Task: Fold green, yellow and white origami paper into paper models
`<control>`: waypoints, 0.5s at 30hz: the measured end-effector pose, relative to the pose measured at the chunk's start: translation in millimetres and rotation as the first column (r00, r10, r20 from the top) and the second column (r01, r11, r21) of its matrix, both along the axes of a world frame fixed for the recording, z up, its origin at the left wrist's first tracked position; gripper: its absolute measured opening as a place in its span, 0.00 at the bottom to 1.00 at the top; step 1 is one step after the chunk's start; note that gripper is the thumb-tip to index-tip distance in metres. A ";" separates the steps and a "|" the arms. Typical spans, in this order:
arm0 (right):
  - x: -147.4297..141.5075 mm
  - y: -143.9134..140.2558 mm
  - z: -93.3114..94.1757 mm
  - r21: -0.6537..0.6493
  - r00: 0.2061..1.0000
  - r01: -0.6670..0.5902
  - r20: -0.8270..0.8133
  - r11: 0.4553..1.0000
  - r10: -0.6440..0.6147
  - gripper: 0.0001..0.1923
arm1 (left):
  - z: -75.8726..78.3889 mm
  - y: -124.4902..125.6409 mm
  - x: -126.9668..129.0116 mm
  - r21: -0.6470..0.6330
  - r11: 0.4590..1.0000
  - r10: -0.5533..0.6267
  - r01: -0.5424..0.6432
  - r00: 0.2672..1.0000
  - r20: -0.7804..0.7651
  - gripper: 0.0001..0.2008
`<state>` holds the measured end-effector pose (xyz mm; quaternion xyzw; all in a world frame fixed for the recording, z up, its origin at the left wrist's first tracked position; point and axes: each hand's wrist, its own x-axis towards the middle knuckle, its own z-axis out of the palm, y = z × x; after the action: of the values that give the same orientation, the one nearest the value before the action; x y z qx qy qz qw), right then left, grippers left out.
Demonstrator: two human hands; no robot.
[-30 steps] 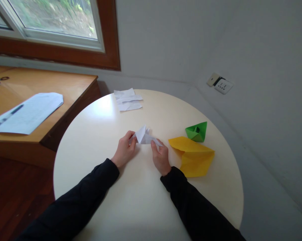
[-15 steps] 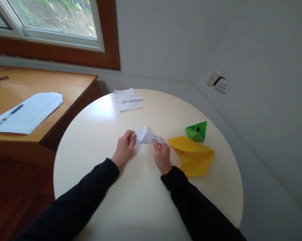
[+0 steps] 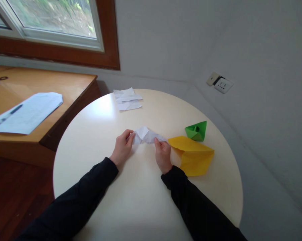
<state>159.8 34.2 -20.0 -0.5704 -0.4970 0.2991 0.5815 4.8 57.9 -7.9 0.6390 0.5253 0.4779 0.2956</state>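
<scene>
Since a second ago, our hands are drawing the white folded paper (image 3: pixel 146 136) wider and flatter between them. We are working over the round cream worktop (image 3: pixel 131 201), which is standing beside a wooden desk (image 3: pixel 53 87) carrying a printed sheet (image 3: pixel 25 112). Just right of our hands, a yellow folded paper (image 3: pixel 195 155) is lying beside a smaller green paper boat (image 3: pixel 196 131). Our left hand (image 3: pixel 123 149) is pinching the white paper's left end, and our right hand (image 3: pixel 163 154) is pinching its right end.
</scene>
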 end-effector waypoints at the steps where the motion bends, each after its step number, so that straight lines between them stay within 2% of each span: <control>1: 0.1 0.0 0.3 -0.003 1.000 0.002 0.001 1.000 -0.002 0.18 | 0.0 0.7 -0.4 0.002 1.000 0.010 -0.010 1.000 0.007 0.09; 15: 0.8 1.3 -0.4 -0.012 0.998 0.007 -0.059 1.000 -0.008 0.17 | 7.4 3.9 -6.9 0.048 0.994 0.092 -0.094 0.994 0.051 0.09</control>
<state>160.6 35.5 -20.3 -0.5667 -0.4754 0.3167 0.5938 -2.2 61.8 -0.5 0.6093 0.5349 0.5198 0.2693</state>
